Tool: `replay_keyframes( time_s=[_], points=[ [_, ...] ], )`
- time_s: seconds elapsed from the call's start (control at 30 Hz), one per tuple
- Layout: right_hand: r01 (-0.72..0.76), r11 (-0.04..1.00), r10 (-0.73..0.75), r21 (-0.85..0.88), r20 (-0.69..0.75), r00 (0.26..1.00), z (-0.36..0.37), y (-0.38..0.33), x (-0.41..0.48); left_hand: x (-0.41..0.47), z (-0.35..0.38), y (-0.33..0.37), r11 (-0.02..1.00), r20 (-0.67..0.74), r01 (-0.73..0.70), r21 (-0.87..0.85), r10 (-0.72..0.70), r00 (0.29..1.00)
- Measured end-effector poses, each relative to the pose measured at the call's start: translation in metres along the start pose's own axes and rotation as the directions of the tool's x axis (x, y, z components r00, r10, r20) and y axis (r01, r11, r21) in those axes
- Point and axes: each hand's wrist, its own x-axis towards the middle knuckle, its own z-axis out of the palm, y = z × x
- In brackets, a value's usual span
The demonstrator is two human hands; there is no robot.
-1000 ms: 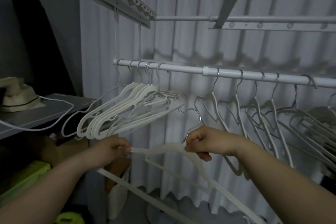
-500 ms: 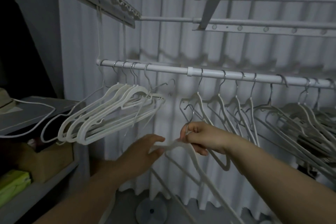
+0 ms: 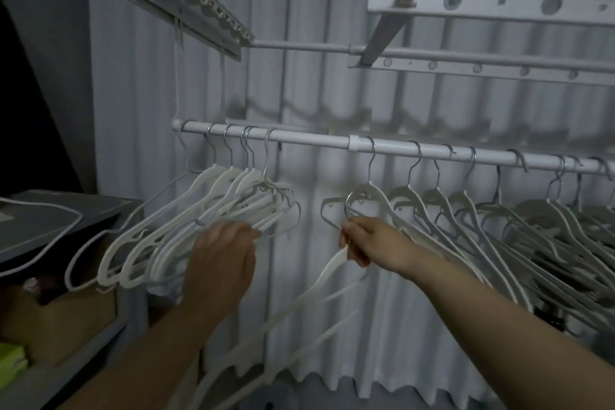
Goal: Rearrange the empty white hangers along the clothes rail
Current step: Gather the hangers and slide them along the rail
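Note:
A white clothes rail [image 3: 309, 140] runs across the middle. Several white hangers [image 3: 186, 226] hang bunched at its left end, and several more [image 3: 472, 220] are spread along the right. My right hand [image 3: 369, 243] grips one loose white hanger [image 3: 319, 286] at its neck, just under its metal hook; this hanger is off the rail and dangles down to the left. My left hand [image 3: 221, 260] reaches up to the lower ends of the left bunch, its fingertips touching them; whether they close on a hanger is hidden.
A second rail and a perforated bracket [image 3: 466, 7] hang overhead. White corrugated panels [image 3: 332, 93] form the back wall. A grey shelf [image 3: 50, 220] with a white cable stands at the left, with a cardboard box [image 3: 66, 316] below it.
My left hand let go of the loose hanger's arm and moved up-left to the left bunch. The loose hanger now hangs from my right hand alone, which rose slightly.

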Motion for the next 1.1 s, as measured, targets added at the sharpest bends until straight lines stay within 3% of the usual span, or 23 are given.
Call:
replay_keyframes(
  time_s=[0.13, 0.4, 0.5, 0.63, 0.97, 1.1],
  points=[
    [-0.012, 0.999, 0.015, 0.036, -0.09, 0.996, 0.005, -0.002, 0.022, 0.015, -0.013, -0.02, 0.974, -0.171, -0.003, 0.226, 0.042, 0.984],
    [0.024, 0.999, -0.03, -0.03, -0.238, 0.971, 0.012, -0.017, 0.07, 0.029, -0.02, -0.045, 0.938, -0.244, -0.054, 0.343, 0.145, 0.959],
    [0.025, 1.0, -0.028, -0.014, -0.229, 0.973, 0.006, -0.03, 0.082, 0.033, -0.015, -0.059, 0.94, -0.038, 0.048, 0.338, -0.037, 0.999],
    [0.009, 0.998, -0.024, -0.066, -0.232, 0.972, -0.005, -0.04, 0.098, 0.033, -0.005, -0.068, 0.951, 0.192, 0.231, 0.207, -0.271, 0.943],
    [-0.025, 0.999, 0.016, -0.03, -0.258, 0.966, -0.01, -0.047, 0.134, 0.025, 0.008, -0.073, 0.958, 0.208, 0.287, 0.007, -0.282, 0.937],
    [-0.029, 0.999, 0.02, -0.038, -0.231, 0.973, -0.001, -0.043, 0.138, 0.045, 0.022, -0.099, 0.891, 0.444, 0.443, -0.097, -0.36, 0.821]
  ],
)
